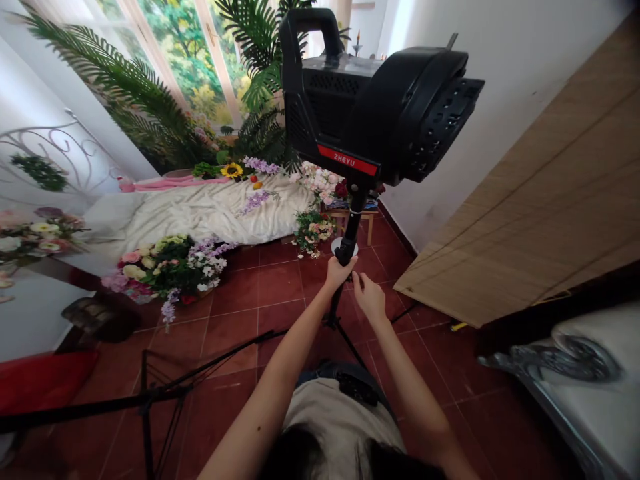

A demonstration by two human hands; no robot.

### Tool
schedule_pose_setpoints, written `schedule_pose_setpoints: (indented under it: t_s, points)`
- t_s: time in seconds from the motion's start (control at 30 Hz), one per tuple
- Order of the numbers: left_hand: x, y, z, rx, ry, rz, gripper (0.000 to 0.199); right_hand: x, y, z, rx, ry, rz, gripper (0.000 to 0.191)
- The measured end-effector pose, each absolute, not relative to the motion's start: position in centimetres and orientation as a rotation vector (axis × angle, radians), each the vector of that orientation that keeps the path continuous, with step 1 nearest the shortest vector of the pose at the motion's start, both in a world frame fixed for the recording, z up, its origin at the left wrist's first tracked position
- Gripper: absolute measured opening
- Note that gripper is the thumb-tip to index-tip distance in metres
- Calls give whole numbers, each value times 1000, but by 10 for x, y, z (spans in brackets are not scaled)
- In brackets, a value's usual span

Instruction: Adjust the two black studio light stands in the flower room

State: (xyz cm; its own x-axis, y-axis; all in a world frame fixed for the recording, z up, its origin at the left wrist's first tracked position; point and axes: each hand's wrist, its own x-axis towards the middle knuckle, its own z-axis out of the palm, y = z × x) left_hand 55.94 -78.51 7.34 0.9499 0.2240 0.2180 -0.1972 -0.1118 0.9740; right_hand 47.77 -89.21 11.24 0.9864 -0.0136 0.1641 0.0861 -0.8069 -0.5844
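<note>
A black studio light (345, 113) with a red label reading ZHEYU sits on top of a light stand (353, 227) in front of me. My left hand (340, 272) is wrapped round the stand's upright, just below a joint. Close by on the right, my right hand (370, 297) has its fingers curled together beside the upright, at about the same height. Whatever lies between those fingertips is too small to make out. The stand's legs spread over the floor below my hands.
Another black stand (170, 393) lies across the lower left. Flower arrangements (165, 267) edge a cream-draped bed (210, 213) by the window. A wooden panel (500, 193) leans at right, above an ornate silver-framed piece of furniture (565, 367). The floor is red tile (280, 287).
</note>
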Motion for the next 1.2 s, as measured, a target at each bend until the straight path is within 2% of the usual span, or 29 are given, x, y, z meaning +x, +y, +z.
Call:
schedule_pose_setpoints:
  t_s: [0.1,0.27,0.57,0.73,0.87,1.0,1.2]
  points:
    - [558,-785,75,1649,32,341,33,485,-890,108,-2393,-31,-161,54]
    - [556,-784,77,1669,27,272,35,493,-879,96,-1874,77,23,66]
    - [557,-784,76,1607,2,258,34,500,-868,95,-1211,245,412,61]
    - [556,-783,74,1613,33,260,37,498,-880,107,-738,220,671,51]
    - [553,-780,78,1610,3,201,38,489,-882,115,-399,242,552,37]
    - [542,-767,82,1574,-99,145,40,482,-870,126,-232,268,389,34]
    - [488,-707,51,1438,-43,27,36,475,-845,127,-451,318,234,28]
